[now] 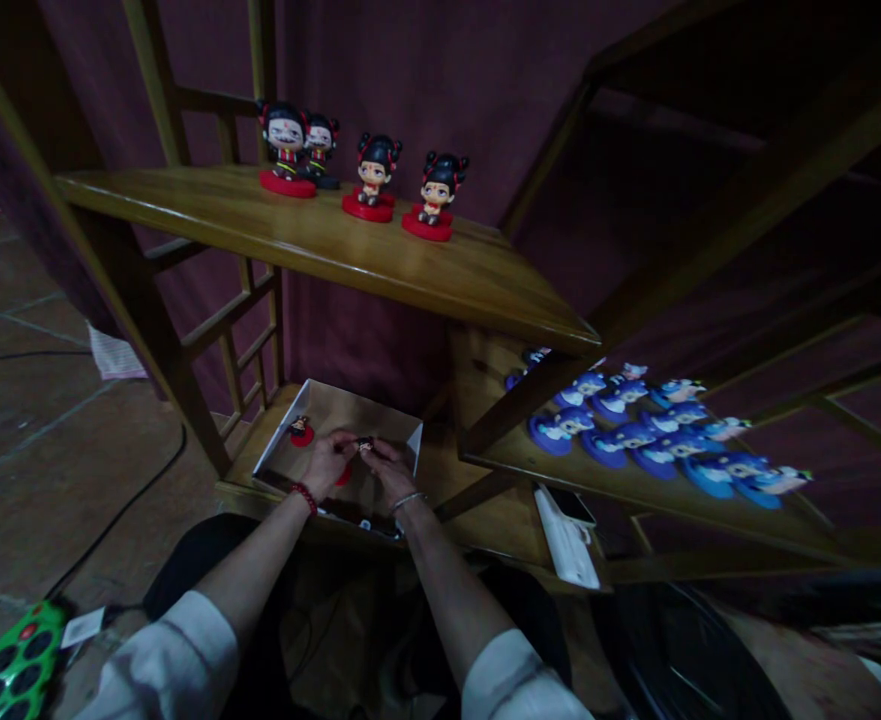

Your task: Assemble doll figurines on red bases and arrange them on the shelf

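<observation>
My left hand [327, 462] and my right hand [391, 472] meet over a shallow open cardboard box [335, 408], both pinching a small dark-haired figurine [365, 443]. Its lower part is hidden by my fingers. A finished-looking small figurine on a red round base [300, 430] stands in the box, just left of my left hand. A loose red disc [344, 477] lies under my hands, partly covered. A red bead bracelet [304, 497] circles my left wrist, and a silver bangle [408, 499] circles my right.
Several black-haired figurines on red bases [376, 172] stand on the upper wooden shelf [275, 225]. Several blue figurines [620, 432] lie on a lower shelf to the right. A white packet [566, 540] sits at the shelf's front. A green socket strip [20, 655] and black cable [121, 510] are on the floor.
</observation>
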Tool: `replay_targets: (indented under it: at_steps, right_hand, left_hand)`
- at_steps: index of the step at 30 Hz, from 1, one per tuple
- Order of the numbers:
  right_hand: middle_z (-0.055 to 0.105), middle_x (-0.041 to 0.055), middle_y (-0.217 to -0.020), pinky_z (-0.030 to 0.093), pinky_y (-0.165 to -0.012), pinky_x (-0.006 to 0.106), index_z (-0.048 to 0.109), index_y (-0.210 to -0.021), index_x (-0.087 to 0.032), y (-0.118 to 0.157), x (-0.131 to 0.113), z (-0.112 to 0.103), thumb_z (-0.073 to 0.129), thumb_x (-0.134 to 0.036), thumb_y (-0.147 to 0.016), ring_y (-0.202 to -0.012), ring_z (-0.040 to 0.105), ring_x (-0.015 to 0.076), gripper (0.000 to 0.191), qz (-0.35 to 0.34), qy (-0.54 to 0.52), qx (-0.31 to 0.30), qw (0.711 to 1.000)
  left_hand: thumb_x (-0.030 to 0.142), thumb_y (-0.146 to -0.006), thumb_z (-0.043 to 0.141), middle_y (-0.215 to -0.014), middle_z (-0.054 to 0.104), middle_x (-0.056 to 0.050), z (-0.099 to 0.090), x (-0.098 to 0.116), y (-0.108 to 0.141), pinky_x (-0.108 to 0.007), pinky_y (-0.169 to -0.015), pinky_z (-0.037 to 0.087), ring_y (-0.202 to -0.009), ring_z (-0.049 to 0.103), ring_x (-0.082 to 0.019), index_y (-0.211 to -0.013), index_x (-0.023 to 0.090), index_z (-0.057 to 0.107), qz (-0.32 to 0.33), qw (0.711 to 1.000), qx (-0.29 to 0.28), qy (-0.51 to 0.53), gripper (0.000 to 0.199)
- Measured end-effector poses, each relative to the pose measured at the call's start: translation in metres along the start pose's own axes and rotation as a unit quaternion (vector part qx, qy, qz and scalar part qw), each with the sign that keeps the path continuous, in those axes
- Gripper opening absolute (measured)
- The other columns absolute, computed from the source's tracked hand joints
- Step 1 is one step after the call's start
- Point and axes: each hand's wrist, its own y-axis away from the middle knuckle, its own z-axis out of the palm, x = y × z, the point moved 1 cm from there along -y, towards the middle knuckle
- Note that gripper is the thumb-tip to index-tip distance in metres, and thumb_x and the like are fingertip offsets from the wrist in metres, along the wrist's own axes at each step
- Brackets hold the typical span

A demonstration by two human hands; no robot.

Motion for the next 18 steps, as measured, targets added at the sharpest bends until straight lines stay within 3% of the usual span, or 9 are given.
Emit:
replay_targets:
  at_steps: [9,18]
  right_hand:
    - [0.066,0.0005,-0.068,0.039,-0.055,0.021,0.067,-0.075,-0.016,-0.003,0.000,0.000,0.076,-0.031,-0.045,-0.060,0.055,0.0094,0.035,0.053,-0.055,0.013,0.997]
    - [0.067,0.0001,-0.074,0.043,-0.060,0.022,0.066,-0.080,-0.019,0.000,0.001,0.009,0.076,-0.024,-0.043,-0.067,0.058,0.0110,0.038,0.052,-0.148,0.048,0.987]
  left_hand:
    - [0.026,-0.061,0.066,-0.055,0.056,0.003,-0.003,0.005,0.004,-0.019,-0.046,0.037,-0.045,0.046,-0.006,-0.080,0.011,0.063,-0.038,0.999,-0.010,0.011,0.025]
    - [0.029,-0.058,0.068,-0.064,0.059,0.001,-0.006,0.008,0.010,-0.020,-0.055,0.041,-0.056,0.051,-0.008,-0.076,0.011,0.062,-0.025,0.997,-0.070,-0.014,0.027]
